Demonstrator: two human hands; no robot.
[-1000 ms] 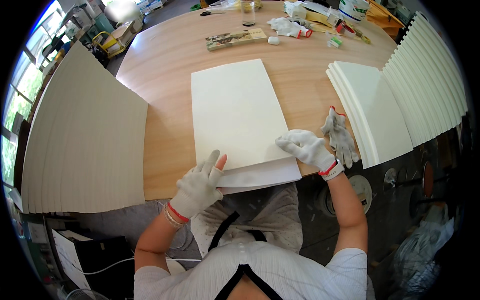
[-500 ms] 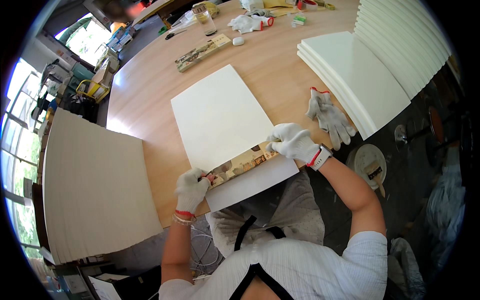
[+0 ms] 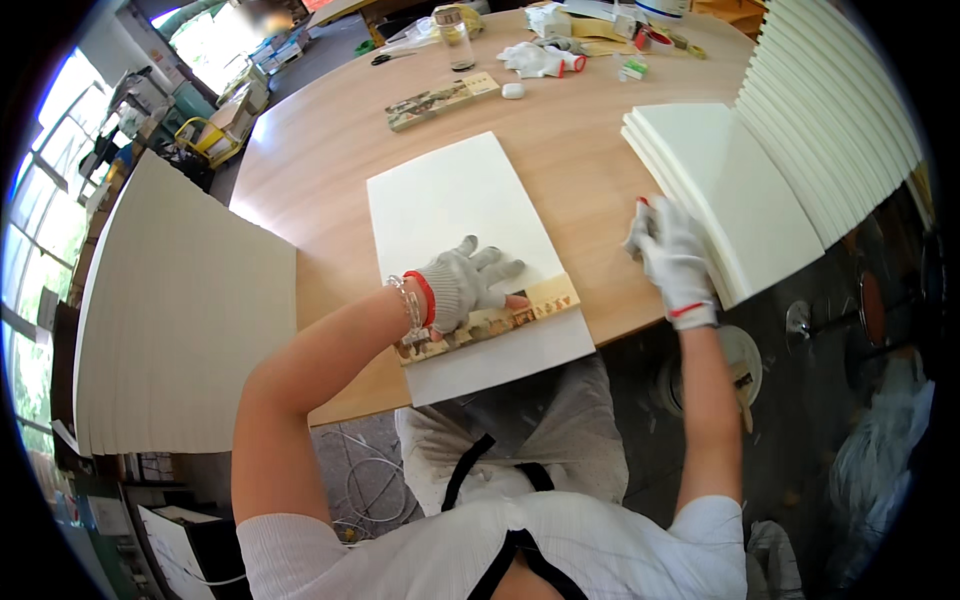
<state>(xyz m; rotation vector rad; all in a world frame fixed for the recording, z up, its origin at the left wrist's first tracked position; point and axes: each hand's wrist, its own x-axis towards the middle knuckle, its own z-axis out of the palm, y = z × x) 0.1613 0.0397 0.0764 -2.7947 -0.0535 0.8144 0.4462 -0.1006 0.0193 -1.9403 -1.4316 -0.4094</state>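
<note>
Head view: the left hand [image 3: 468, 285] spread over a patterned strip [image 3: 552, 298] near the frame's middle.
Its gloved fingers are splayed wide, touching the strip and a white sheet [image 3: 445, 190]; the strip lies across the sheet's lower part. Right of centre, the right hand [image 3: 682, 250] is blurred over a loose glove [image 3: 635, 237]; whether its fingers grip it, I cannot tell. At lower right, a round bucket [image 3: 741, 342] sits partly behind the right forearm [image 3: 708, 410], a brush [image 3: 744, 400] at its mouth. At upper centre, a clear lidded jar [image 3: 455, 42] stands on the table [image 3: 330, 150], contents too small to tell.
</note>
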